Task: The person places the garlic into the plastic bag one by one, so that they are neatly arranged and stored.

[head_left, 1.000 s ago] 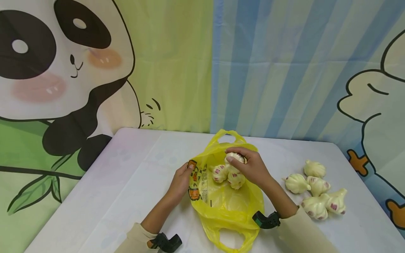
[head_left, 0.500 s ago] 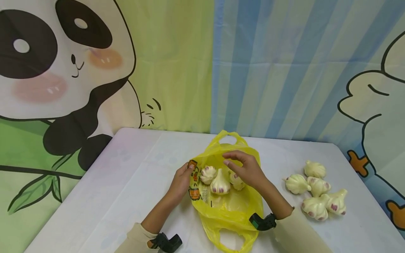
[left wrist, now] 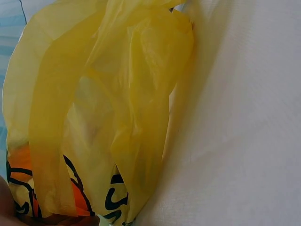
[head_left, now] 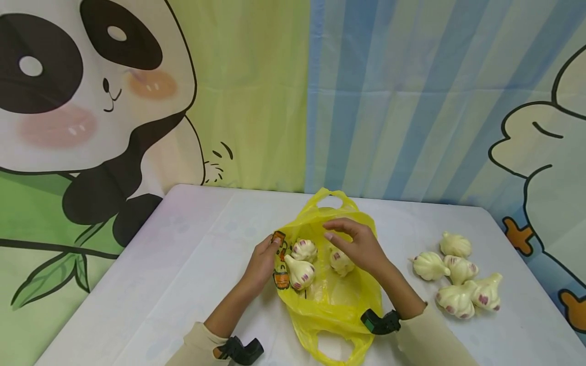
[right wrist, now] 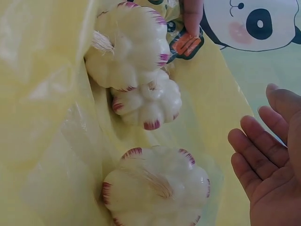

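A yellow plastic bag lies spread on the table with its mouth wide. My left hand pinches its left rim, thumb over the printed part. Inside are a garlic bulb at the lower left, a second garlic bulb just behind it, and a third garlic bulb on the right. My right hand hovers over the bag's right side, fingers extended and holding nothing. In the right wrist view that palm shows bare beside the three bulbs. The left wrist view has mostly the bag's outer side.
To the right of the bag, several more garlic bulbs sit in a cluster on the white table. Behind the table hangs a printed curtain with a panda. Each wrist carries a black camera.
My right hand has let go of a garlic bulb inside the bag and opened. That bulb has rolled left, toward my left hand. The left hand stays on the rim.
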Motion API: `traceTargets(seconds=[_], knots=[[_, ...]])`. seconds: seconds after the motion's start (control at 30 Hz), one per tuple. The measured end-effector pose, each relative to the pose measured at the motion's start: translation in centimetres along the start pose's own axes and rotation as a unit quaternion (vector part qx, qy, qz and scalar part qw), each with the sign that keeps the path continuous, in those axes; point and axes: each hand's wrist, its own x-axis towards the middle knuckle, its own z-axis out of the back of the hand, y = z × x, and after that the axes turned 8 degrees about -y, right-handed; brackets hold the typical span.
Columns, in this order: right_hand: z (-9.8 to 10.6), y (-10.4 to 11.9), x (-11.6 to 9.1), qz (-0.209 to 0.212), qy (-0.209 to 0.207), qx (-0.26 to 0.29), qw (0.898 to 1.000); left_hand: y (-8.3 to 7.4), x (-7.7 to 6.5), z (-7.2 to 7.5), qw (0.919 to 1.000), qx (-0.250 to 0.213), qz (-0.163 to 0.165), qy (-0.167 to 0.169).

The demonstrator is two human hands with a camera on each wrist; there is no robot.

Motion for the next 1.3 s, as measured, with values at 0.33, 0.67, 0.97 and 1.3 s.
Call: traceTargets(seconds=[0.33, 0.67, 0.97, 1.3], knots=[[1.4, 0.1, -0.5, 0.006, -0.021, 0.033, 0.999, -0.1, 0.0, 0.0, 1.0000, 0.009, 0.001, -0.003], [3.4, 1.4, -1.6, 0.031, -0.045, 0.026, 0.998, -0.3, -0.1, 0.0, 1.0000, 0.008, 0.003, -0.003], [5.3, -0.7, -2.9, 0.048, -0.045, 0.036, 0.997, -0.4, -0.1, 0.0, 1.0000, 0.006, 0.002, -0.007], [7.4, -1.1, -4.9, 0.057, -0.048, 0.033, 0.997, 0.0, 0.0, 0.0, 0.9999, 0.012, 0.007, -0.002]])
